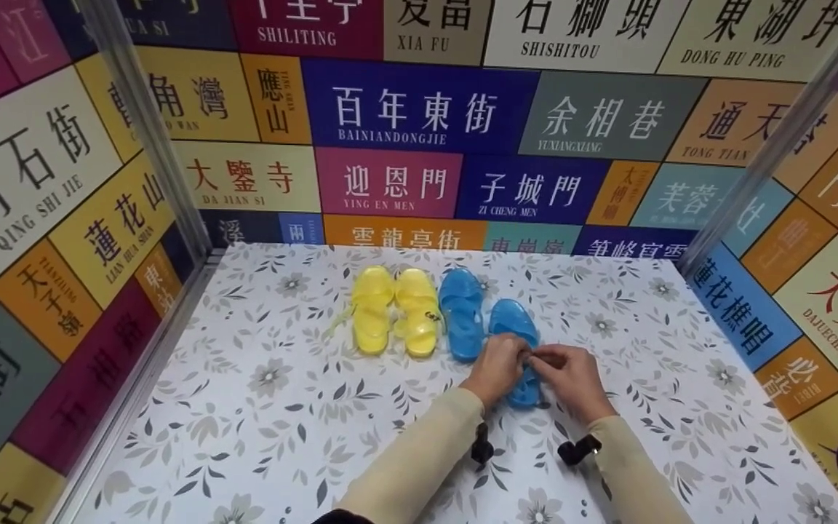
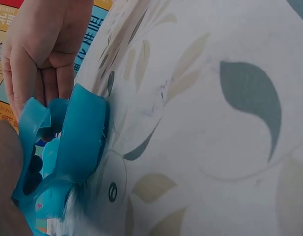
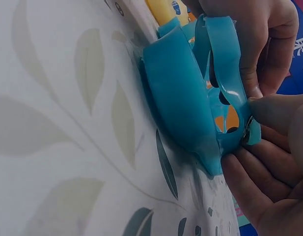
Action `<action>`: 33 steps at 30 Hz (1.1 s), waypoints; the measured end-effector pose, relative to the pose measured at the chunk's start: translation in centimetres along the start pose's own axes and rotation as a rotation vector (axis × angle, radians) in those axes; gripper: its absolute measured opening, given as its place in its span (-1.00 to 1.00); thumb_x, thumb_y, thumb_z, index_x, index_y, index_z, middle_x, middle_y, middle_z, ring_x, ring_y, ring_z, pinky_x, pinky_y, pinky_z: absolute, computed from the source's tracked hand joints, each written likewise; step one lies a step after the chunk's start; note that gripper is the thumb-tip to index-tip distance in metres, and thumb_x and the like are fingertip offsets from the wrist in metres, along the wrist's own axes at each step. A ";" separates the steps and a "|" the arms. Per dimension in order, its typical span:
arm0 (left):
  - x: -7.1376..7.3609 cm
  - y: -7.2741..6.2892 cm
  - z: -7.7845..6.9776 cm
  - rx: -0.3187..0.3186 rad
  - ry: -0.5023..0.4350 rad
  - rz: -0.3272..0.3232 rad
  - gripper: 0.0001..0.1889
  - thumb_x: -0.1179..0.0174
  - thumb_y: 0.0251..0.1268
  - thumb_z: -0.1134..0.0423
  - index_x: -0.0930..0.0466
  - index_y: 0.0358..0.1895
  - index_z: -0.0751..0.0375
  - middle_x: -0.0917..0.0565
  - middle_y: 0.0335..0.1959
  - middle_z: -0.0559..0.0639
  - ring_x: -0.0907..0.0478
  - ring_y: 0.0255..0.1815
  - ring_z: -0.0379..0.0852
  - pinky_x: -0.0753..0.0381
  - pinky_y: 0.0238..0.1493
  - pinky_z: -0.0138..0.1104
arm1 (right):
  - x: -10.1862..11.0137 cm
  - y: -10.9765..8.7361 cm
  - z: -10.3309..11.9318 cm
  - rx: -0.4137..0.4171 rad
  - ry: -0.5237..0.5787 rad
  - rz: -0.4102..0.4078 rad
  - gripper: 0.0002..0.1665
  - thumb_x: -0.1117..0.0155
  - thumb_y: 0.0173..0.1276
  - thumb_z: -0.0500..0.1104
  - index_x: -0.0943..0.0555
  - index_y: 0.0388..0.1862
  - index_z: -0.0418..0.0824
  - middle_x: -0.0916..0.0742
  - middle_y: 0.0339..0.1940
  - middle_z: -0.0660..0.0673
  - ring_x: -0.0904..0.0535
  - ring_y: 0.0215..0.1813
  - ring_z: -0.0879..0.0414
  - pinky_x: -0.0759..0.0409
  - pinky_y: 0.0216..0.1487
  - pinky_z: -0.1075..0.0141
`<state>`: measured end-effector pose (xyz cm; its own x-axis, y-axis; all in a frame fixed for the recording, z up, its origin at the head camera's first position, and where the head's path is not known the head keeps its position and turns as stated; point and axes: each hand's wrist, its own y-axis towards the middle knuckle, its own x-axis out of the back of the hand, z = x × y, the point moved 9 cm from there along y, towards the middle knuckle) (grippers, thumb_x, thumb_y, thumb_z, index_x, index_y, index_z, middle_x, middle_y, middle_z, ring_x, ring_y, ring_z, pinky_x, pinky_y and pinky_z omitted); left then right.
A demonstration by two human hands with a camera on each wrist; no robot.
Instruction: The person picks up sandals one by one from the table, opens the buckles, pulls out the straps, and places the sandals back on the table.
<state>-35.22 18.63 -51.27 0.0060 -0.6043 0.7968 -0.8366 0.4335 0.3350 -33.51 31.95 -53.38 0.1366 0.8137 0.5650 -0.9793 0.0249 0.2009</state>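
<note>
A blue sandal [image 1: 524,393] lies on the patterned cloth with both hands over its strap. My left hand [image 1: 497,367] grips the strap from the left side, with fingers curled. From the right, my right hand [image 1: 572,375] pinches the strap's end beside a small metal buckle [image 3: 248,129], thumb on top and fingers beneath. The strap [image 3: 225,59] arches above the sandal's heel in the right wrist view. Close to the left hand lies the other blue sandal [image 1: 465,320], flat with its toe pointing away. Part of the worked sandal's middle is hidden behind the hands.
A pair of yellow sandals, the left one [image 1: 373,313] and the right one [image 1: 417,313], lies left of the blue pair. White cloth [image 1: 266,437] with grey flowers covers the table. Walls of colourful sign panels [image 1: 419,109] enclose its back and sides.
</note>
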 end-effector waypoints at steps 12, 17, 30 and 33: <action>0.2 0.1 0.6 0.019 -0.042 -0.086 -0.88 -0.28 0.48 0.38 -0.80 -0.21 0.17 -0.77 -0.26 -0.04 -0.73 -0.14 -0.13 -0.69 -0.02 -0.37 | -0.1 -0.1 -0.1 -0.005 0.008 0.030 -0.77 -0.48 0.44 -0.10 -0.81 0.00 -0.17 -0.86 -0.13 -0.09 -0.78 -0.06 0.08 -0.65 -0.07 0.45; 0.3 0.0 0.7 0.055 -0.038 -0.106 -0.89 -0.27 0.51 0.35 -0.79 -0.19 0.18 -0.77 -0.25 -0.02 -0.73 -0.14 -0.11 -0.69 -0.04 -0.37 | 0.0 -0.2 0.0 0.006 -0.009 0.013 -0.74 -0.49 0.43 -0.09 -0.81 -0.01 -0.19 -0.86 -0.12 -0.12 -0.79 -0.06 0.04 -0.64 -0.07 0.47; -0.3 0.1 1.0 0.065 -0.009 -0.045 -0.90 -0.25 0.53 0.34 -0.74 -0.21 0.16 -0.72 -0.26 -0.04 -0.69 -0.13 -0.12 -0.67 -0.03 -0.36 | 0.1 -0.2 -0.5 -0.031 0.012 0.025 -0.72 -0.49 0.43 -0.09 -0.80 0.03 -0.20 -0.85 -0.09 -0.13 -0.78 -0.03 0.04 -0.64 -0.03 0.46; -0.3 0.2 0.8 0.039 -0.009 -0.014 -0.87 -0.24 0.53 0.37 -0.74 -0.23 0.11 -0.73 -0.26 -0.08 -0.67 -0.12 -0.14 -0.65 0.01 -0.33 | 0.3 -0.1 -0.5 -0.044 0.016 0.019 -0.71 -0.49 0.42 -0.10 -0.80 0.03 -0.22 -0.85 -0.09 -0.13 -0.78 -0.02 0.03 -0.64 -0.03 0.47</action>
<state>-35.86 18.32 -51.86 0.0132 -0.6158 0.7878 -0.8574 0.3984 0.3258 -33.41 32.44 -53.62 0.1163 0.8235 0.5553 -0.9873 0.0348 0.1552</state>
